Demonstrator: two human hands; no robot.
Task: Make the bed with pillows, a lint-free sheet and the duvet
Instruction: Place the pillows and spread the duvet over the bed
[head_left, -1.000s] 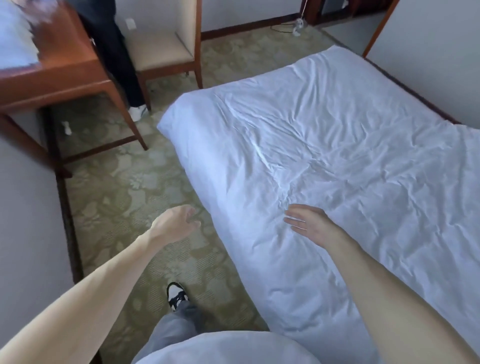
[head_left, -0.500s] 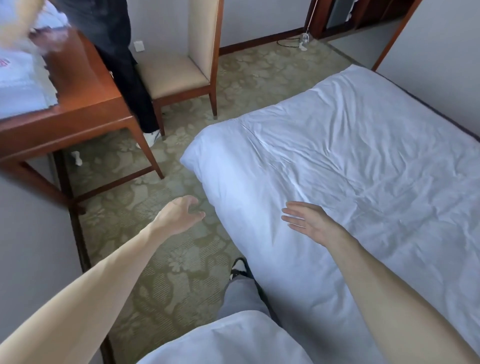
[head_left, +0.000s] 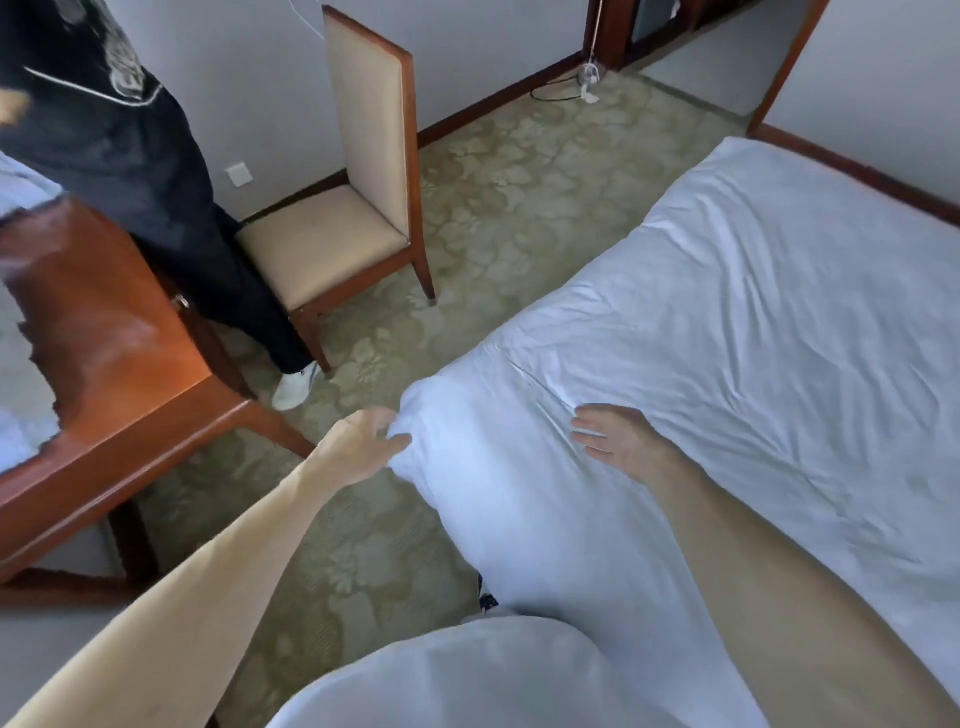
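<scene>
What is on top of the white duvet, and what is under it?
On top, the right hand lies flat; the left hand grips the near corner of the duvet. Underneath, nothing shows: it hangs past the edges, hiding whatever lies beneath.

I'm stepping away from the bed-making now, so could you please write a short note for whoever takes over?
Left hand grips the near corner of the duvet.
Right hand rests flat on the duvet.
Done: duvet spread out, wrinkled.
Left: square that corner and smooth the wrinkles. No pillows in view, so they probably need placing.
</scene>
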